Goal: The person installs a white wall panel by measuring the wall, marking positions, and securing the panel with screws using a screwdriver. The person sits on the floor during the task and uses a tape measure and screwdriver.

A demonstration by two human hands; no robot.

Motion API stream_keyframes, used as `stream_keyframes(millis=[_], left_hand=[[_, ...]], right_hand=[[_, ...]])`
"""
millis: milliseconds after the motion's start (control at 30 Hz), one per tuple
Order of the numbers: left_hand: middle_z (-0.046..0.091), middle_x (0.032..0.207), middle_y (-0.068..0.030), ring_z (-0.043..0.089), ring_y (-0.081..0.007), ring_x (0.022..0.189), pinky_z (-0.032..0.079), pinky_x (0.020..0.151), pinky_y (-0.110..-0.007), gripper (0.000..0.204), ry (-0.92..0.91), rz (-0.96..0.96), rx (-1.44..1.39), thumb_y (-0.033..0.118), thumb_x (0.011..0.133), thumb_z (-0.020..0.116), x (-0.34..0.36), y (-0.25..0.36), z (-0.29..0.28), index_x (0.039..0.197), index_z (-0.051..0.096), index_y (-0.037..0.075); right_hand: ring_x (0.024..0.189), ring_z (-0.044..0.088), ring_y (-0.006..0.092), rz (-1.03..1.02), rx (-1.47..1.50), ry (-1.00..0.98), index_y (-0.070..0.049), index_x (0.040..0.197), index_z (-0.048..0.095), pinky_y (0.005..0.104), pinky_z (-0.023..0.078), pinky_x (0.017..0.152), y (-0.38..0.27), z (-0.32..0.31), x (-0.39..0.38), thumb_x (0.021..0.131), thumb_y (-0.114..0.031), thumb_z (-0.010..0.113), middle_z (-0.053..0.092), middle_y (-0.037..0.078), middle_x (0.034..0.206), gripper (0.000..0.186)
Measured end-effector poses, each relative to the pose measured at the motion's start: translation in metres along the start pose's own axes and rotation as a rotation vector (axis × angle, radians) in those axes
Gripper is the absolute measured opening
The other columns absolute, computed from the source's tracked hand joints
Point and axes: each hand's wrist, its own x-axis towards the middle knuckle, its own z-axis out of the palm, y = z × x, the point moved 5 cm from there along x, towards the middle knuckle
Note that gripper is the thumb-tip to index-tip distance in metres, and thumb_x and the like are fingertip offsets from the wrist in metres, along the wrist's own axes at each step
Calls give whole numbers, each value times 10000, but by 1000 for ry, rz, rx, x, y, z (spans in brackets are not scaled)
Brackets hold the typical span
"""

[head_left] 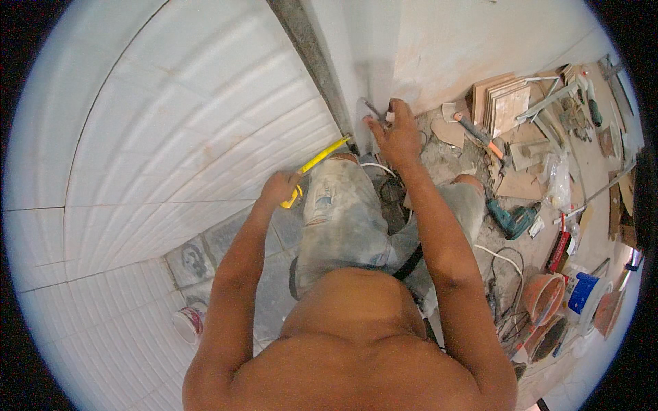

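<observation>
My left hand (281, 186) is closed on a yellow tape measure (291, 198), whose extended blade (324, 152) slants up and right to the dark metal strip (308, 51) at the foot of the tiled wall's corner. My right hand (396, 137) is raised beside the pale wall past the blade's end, fingers curled around a small dark, slim object too unclear to name. My knees in pale torn jeans (336, 219) are bent beneath my arms, near the white tiled wall (157, 123).
On the right lie stacked tiles (500, 106), a hammer (480, 137), a green drill (513, 219), an orange bucket (543, 298), a blue-labelled bucket (582, 294) and scattered cables (507, 260). A small white tub (188, 322) lies on grey floor tiles (192, 264) at lower left.
</observation>
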Motion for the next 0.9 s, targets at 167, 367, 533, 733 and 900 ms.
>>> stream_keyframes(millis=[167, 367, 533, 733, 900], left_hand=[[684, 917, -246, 657, -409, 908, 499, 829, -508, 608, 11, -16, 107, 513, 991, 368, 14, 6, 4, 970, 714, 14], [670, 1034, -256, 637, -422, 991, 486, 875, -518, 618, 74, -55, 193, 523, 985, 352, 25, -10, 12, 980, 705, 16], [678, 952, -262, 648, -428, 945, 492, 856, -520, 654, 120, 34, 270, 540, 978, 364, 33, -20, 20, 924, 707, -15], [677, 888, -267, 658, -422, 899, 499, 841, -514, 674, 214, 107, 269, 558, 971, 373, 43, -35, 27, 869, 717, -13], [676, 846, -263, 665, -410, 865, 505, 816, -508, 670, 149, 84, 223, 565, 961, 393, 51, -46, 29, 866, 720, -12]], right_hand=[[983, 626, 388, 70, 11, -134, -24, 1130, 551, 465, 498, 816, 4, -2, 3, 799, -366, 773, 618, 195, 1090, 526], [1030, 613, 407, 42, 30, -145, -57, 1212, 504, 492, 503, 836, -2, 0, 0, 819, -385, 736, 597, 178, 1145, 562], [1026, 612, 410, 10, 29, -135, -34, 1210, 508, 493, 502, 837, -1, 2, 0, 824, -392, 731, 588, 188, 1155, 571], [1004, 614, 407, -2, 31, -138, -21, 1181, 522, 481, 500, 821, -1, 1, 1, 824, -386, 736, 601, 202, 1110, 553], [986, 619, 390, -21, 74, -101, 11, 1146, 535, 453, 497, 811, -2, -1, 0, 820, -389, 746, 623, 206, 1064, 558]])
